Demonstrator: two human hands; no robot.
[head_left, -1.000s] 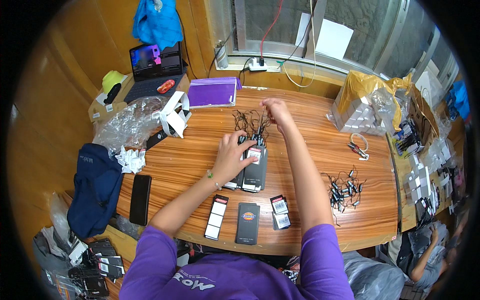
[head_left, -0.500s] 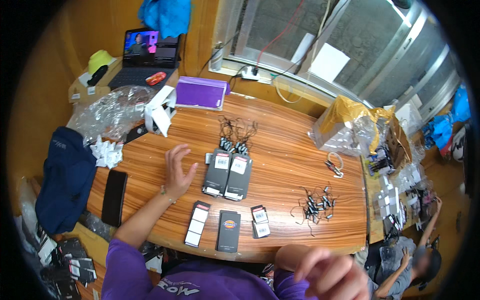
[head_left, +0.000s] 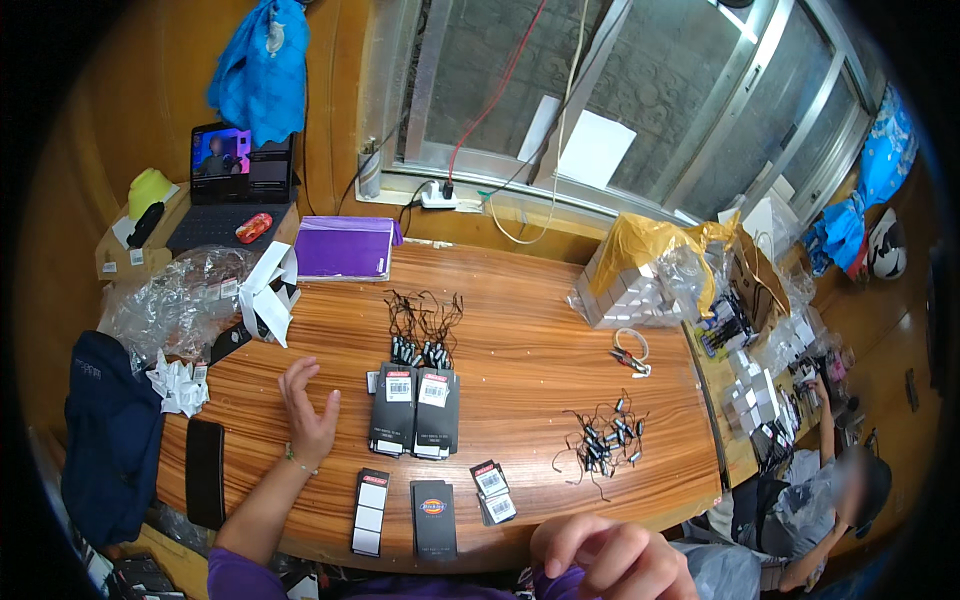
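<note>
My left hand (head_left: 308, 415) rests on the wooden table (head_left: 520, 345), fingers spread and nothing in them. Just right of it lie two side-by-side stacks of dark grey hang tags (head_left: 438, 412) with white stickers, and black cords (head_left: 425, 320) with small shiny ends fan out above them. Nearer me are a narrow card of blank white labels (head_left: 369, 520), a dark card stack with an oval emblem (head_left: 434, 525) and small stickered tags (head_left: 493, 492). My right hand (head_left: 620, 560) is raised at the lower edge, fingers loosely bent and apart, nothing visible in them. Loose black cords (head_left: 605, 440) lie beyond it.
A black phone (head_left: 205, 470), dark blue cloth (head_left: 115, 430) and crumpled white papers (head_left: 180, 385) lie at left. Behind are a laptop (head_left: 235, 190) and purple pouch (head_left: 345, 250). A yellow-wrapped box (head_left: 640, 275) stands far right. Another person (head_left: 800, 510) sits at right.
The view has tilted, so the table sits lower and further left. My right hand has come a little left in the picture. My left hand stays open on the table.
</note>
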